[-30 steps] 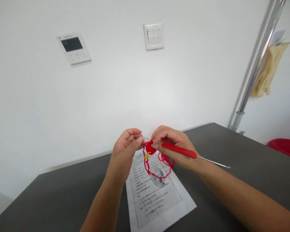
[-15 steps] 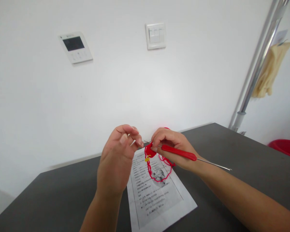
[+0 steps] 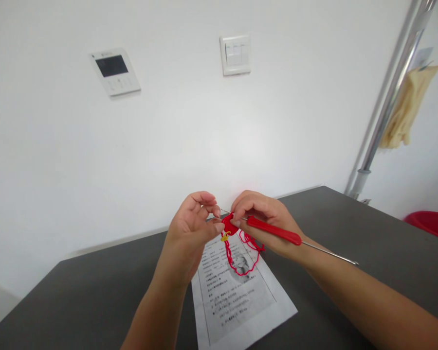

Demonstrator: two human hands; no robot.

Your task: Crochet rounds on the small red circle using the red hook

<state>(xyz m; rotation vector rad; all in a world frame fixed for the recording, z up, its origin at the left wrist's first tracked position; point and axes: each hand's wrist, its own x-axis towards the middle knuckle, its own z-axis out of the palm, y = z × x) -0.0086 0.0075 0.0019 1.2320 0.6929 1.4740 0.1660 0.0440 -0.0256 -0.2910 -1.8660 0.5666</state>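
Observation:
A small red crocheted piece is held above the paper between my two hands. My left hand has its thumb at the piece's left edge, fingers curled behind; their exact grip is partly hidden. In my right hand is a crochet hook with a red handle and metal ends; the thumb and fingers also pinch the piece's right side. The hook's thin tip sticks out left, near my left fingertips. A yellow stitch marker hangs at the lower left of the piece. Red yarn loops down below.
A printed sheet of paper lies on the dark grey table under my hands. The white wall behind carries a switch plate and an intercom panel. At the right are a metal pole, yellowish gloves and a red tub.
My left hand has moved right and its thumb has come down onto the left edge of the crocheted piece. My right hand and the hook have shifted slightly right.

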